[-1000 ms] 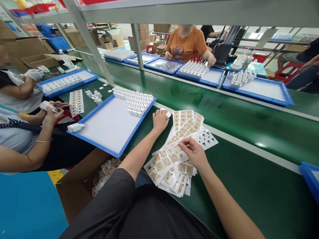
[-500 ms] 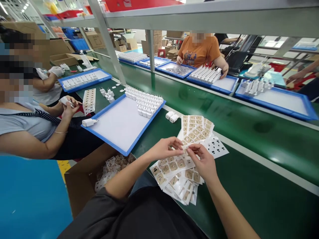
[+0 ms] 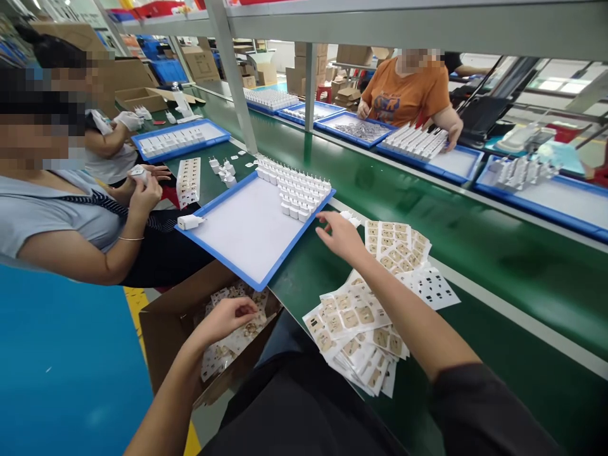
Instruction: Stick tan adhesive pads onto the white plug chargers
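Note:
My left hand [image 3: 228, 322] hovers above a cardboard box [image 3: 164, 329] of used sticker sheets [image 3: 223, 351], fingers loosely bent, with nothing visible in them. Over the green bench, my right hand [image 3: 339, 235] reaches beside the tray's right corner, thumb and fingers apart. It partly hides white plug chargers [image 3: 350, 218] just beyond it. Under and beside my right forearm lies a fanned pile of sticker sheets [image 3: 349, 313] with tan labels. To the left, a blue-rimmed tray [image 3: 237, 275] holds rows of white plug chargers [image 3: 297, 190] at its far end.
A co-worker [image 3: 95, 221] sits close on the left, holding a white charger [image 3: 139, 173]. One lone charger [image 3: 190, 221] rests on the tray's left corner. Across the bench [image 3: 498, 285], a person in orange [image 3: 408, 95] works behind more trays. A metal post [image 3: 232, 82] stands behind the tray.
My hands have parted from the sticker sheets. The left has moved down and left over the box; the right has moved up and left towards the chargers by the tray. The view has shifted somewhat.

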A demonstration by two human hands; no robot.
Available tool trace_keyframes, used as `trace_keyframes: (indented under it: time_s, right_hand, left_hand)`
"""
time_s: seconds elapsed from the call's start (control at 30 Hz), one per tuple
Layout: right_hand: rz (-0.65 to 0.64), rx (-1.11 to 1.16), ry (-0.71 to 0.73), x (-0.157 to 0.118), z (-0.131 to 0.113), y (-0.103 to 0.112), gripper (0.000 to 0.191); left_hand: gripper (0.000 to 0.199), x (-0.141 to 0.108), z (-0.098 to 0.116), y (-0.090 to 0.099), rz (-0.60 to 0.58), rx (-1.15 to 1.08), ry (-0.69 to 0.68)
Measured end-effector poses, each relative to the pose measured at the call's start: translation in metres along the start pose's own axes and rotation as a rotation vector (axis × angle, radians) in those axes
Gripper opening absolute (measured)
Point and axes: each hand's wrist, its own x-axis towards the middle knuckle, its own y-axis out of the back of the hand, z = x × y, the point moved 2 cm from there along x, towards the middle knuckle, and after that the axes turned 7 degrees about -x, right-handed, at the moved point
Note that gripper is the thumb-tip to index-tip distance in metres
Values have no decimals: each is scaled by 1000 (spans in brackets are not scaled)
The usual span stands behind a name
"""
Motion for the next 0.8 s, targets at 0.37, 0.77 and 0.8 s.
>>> trace_keyframes:
  time_s: [0.37,0.77,0.8]
  right_hand:
    - [30,-99,-52,79,-5,-50,25]
    - [357,250,290,-95,-29,28,12]
    - [375,187,391,-113,-36,27,16]
  left_hand:
    - [34,33,-101,40,303,170,443]
    - [62,11,95,-75,-411,-974,-308]
    - [67,17,106,-88,-360,-1129,-292]
